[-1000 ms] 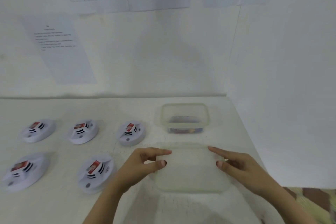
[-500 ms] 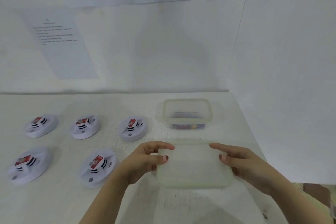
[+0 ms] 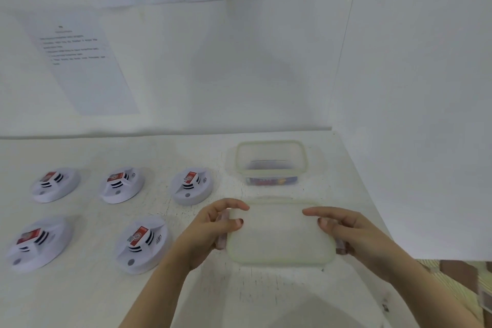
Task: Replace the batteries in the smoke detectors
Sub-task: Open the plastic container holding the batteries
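Across the left of the frame, on the white table (image 3: 80,298): five smoke detectors (image 3: 192,186) in two rows, a red battery (image 3: 189,178) atop each. Right of them, an open clear tub (image 3: 270,143). Just below it, a translucent lid (image 3: 279,239), gripped edgewise by left hand (image 3: 210,230) and right hand (image 3: 358,235).
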A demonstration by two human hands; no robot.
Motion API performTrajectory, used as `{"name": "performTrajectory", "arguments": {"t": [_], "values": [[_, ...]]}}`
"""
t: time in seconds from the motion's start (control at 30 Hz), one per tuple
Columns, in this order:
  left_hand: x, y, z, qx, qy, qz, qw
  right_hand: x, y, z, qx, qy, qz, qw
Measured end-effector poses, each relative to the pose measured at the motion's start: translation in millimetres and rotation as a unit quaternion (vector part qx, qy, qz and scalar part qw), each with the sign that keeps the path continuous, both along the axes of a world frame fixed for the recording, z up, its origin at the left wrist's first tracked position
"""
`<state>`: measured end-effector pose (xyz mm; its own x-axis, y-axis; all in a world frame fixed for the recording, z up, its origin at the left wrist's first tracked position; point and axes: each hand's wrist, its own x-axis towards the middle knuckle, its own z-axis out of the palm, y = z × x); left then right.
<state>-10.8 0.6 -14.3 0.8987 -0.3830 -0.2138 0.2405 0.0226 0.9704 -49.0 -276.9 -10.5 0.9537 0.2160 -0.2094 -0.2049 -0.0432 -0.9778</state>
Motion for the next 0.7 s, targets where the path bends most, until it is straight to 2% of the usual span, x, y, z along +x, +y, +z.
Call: {"name": "performTrajectory", "arguments": {"t": [0.1, 0.23, 0.3, 0.37, 0.47, 0.57, 0.7], "values": [[1, 3, -1, 0.031, -0.038, -0.017, 0.999, -2, -2, 3, -0.006, -0.013, 0.015, 1.0], [2, 2, 1, 0.058, -0.064, -0.02, 0.996, 3, -14, 9, -0.062, -0.015, 0.128, 0.99], [0, 3, 4, 0.078, -0.077, -0.031, 0.994, 8, -14, 11, -0.068, -0.025, 0.098, 0.993], [-4, 3, 8, 0.123, -0.098, -0.044, 0.986, 13, -8, 11, -0.075, -0.057, 0.005, 0.996], [-12, -3, 13, 0.143, -0.09, -0.076, 0.983, 16, 9, 6, -0.166, -0.11, -0.1, 0.975], [-19, -11, 13, 0.135, -0.047, -0.08, 0.986, 9, 21, 4, -0.21, -0.093, -0.117, 0.966], [-30, -16, 9, 0.122, 0.0, -0.085, 0.989, -5, 28, 9, -0.25, -0.039, -0.07, 0.965]]}}
